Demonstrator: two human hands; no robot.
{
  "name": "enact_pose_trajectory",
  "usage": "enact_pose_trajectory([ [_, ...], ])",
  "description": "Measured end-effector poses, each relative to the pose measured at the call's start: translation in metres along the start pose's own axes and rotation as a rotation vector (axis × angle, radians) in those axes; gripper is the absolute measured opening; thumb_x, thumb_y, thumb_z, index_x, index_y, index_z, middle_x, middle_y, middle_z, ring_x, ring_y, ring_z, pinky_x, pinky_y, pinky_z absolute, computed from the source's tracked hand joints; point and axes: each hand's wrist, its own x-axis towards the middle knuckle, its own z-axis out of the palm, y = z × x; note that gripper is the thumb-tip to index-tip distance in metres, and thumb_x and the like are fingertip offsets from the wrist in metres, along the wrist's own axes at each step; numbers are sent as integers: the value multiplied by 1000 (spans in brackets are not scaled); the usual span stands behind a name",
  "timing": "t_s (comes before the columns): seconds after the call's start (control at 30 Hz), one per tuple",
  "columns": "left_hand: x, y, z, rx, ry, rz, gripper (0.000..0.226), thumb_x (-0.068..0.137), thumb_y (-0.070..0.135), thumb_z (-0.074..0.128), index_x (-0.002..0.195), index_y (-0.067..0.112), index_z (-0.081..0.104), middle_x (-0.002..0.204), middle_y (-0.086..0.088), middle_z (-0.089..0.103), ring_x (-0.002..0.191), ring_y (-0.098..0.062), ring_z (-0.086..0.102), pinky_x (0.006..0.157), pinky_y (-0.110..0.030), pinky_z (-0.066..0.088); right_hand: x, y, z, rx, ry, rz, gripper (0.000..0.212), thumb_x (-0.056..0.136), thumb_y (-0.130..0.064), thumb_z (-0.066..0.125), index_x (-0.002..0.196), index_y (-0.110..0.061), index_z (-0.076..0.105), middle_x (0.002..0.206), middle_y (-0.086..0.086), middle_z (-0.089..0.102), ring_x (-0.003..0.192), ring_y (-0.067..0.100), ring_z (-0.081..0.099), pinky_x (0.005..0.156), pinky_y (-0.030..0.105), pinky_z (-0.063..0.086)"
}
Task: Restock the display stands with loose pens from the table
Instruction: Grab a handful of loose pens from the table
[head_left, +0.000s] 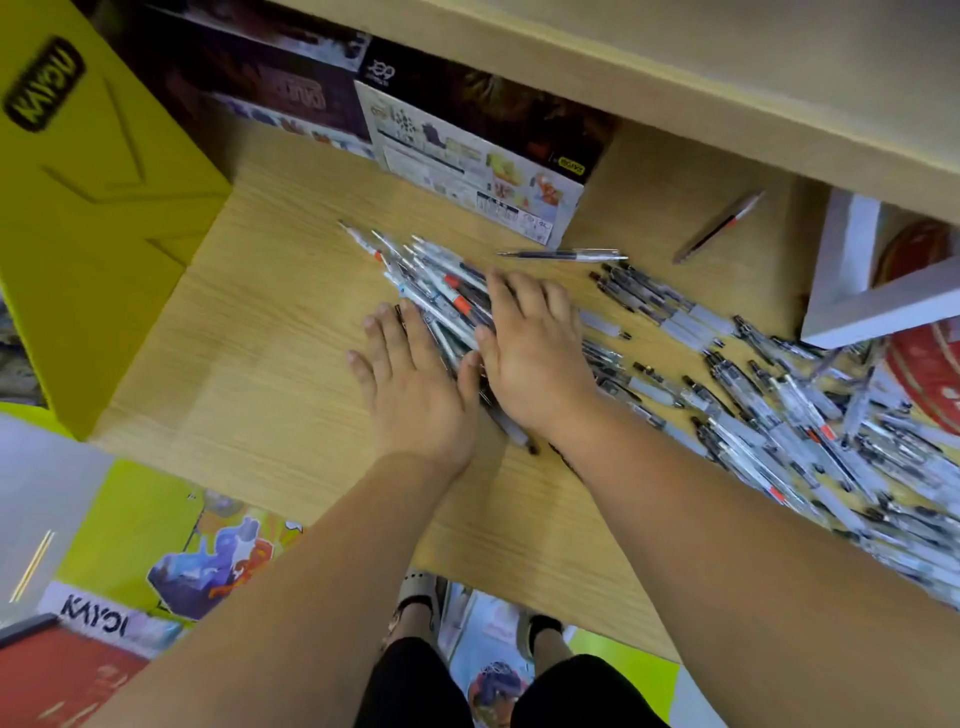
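Got the left fingers (387, 332) straight and spread, flat on the counter (249, 374), pressing at the left edge of a pen bundle (441, 291). Same deal with the right fingers (501, 299): straight, laid over the top of the bundle, not curled round anything. So left hand (410, 395) and right hand (535, 364) both flat and relaxed, bundle squeezed between them, thumbs nearly meeting mid-frame. Bundle fanned toward the upper left, tips poking past the fingertips, a few orange bands in there.

Further out: big heap of pens (779, 415) on the counter, from just right of the right wrist to the right edge of the frame. One single pen (563, 254) lying flat just above the right fingers, apart from the bundle. A stray pen (719, 226) alone toward the upper right, tilted and blurry.

Behind the bundle, a printed box (467, 161) at the back of the counter. Yellow box (88, 197) filling the upper left. White frame (852, 306) at the right edge with a red round thing (930, 374) behind it, can't tell what. Shelf (675, 78) across the top. Below the counter's near edge, dark shorts (415, 691), sandals (415, 592) and a green carton (130, 519) at lower left.
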Motion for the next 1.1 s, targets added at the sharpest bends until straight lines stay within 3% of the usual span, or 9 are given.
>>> enact_pose_trajectory([
  [0.17,8,-7,-17,-127,-47,65,78,102,52,28,160,4,9,169,-13,12,157,-31,4,125,-50,-1,13,4,-12,-29,-30,-34,58,107,-42,38,159,-17,31,154,4,42,138,29,33,111,45,27],
  [0.3,-7,-6,-39,-448,45,-56,62,106,30,40,158,0,22,163,-15,29,151,-28,25,123,-33,16,19,9,-16,-66,-90,-16,65,107,-52,28,162,-16,23,165,3,27,150,26,20,119,44,18],
  [0.43,-22,6,-45,-677,78,-281,42,106,18,46,146,5,46,127,7,45,120,-6,42,102,-20,28,12,1,-9,-89,-118,-15,72,105,-56,27,163,-13,16,164,7,23,147,31,21,118,48,19],
  [0.57,-8,3,-35,-921,20,-426,33,93,47,41,111,34,65,120,-5,65,118,-30,59,103,-56,47,13,-13,-4,-129,-131,-10,76,104,-59,27,162,-12,15,158,8,28,141,32,25,114,47,21],
  [0.67,-4,10,-48,-1087,-4,-522,29,93,41,44,97,39,73,104,1,72,102,-18,67,96,-55,54,19,-13,-5,-125,-139,-26,77,102,-62,29,160,-13,22,156,9,33,140,32,28,113,47,23],
  [0.83,8,17,-57,-1252,-39,-583,30,106,12,42,101,18,71,83,-2,71,73,-13,65,78,-39,58,29,-10,-9,-79,-129,-33,64,104,-56,36,152,-15,37,152,10,41,139,33,33,111,48,28],
  [0.93,15,20,-56,-1209,-23,-582,26,102,16,48,107,19,73,76,3,67,65,-10,61,73,-42,61,33,-11,-10,-63,-121,-32,60,106,-52,33,153,-16,37,151,9,43,138,32,35,108,48,32],
  [1.03,27,23,-54,-1127,20,-594,21,90,27,56,92,31,77,64,5,61,63,-17,55,73,-59,61,39,-9,-10,-41,-145,-52,59,108,-49,30,157,-17,31,151,9,43,137,32,36,108,48,35],
  [1.1,35,24,-50,-1098,63,-623,16,79,38,63,88,35,77,69,8,69,67,-19,65,72,-58,61,44,-6,-11,-1,-148,-64,57,108,-46,32,158,-16,31,151,11,45,137,33,37,109,48,37],
])
